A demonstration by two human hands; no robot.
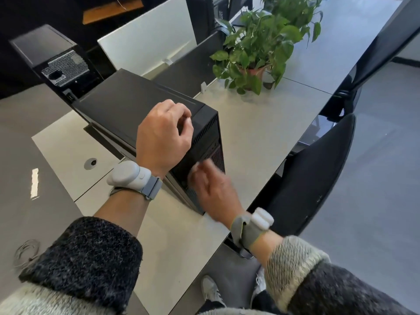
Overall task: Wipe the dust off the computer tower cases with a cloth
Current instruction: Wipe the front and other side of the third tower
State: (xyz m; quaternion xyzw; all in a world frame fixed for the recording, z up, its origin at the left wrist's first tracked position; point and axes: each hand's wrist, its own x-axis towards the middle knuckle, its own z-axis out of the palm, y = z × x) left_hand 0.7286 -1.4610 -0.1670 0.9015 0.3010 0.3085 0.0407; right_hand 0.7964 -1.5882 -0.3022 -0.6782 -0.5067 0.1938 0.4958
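Observation:
A black computer tower stands on the light desk in front of me. My left hand rests on its top near the front edge, fingers curled over the corner. My right hand, blurred by motion, presses a small white cloth against the tower's vented front panel; most of the cloth is hidden by the fingers. A second black tower stands behind, its rear power-supply grille facing me.
A potted green plant sits on the desk at the back right. A white divider panel stands behind the towers. A black office chair is at the desk's right edge. A round cable grommet lies left.

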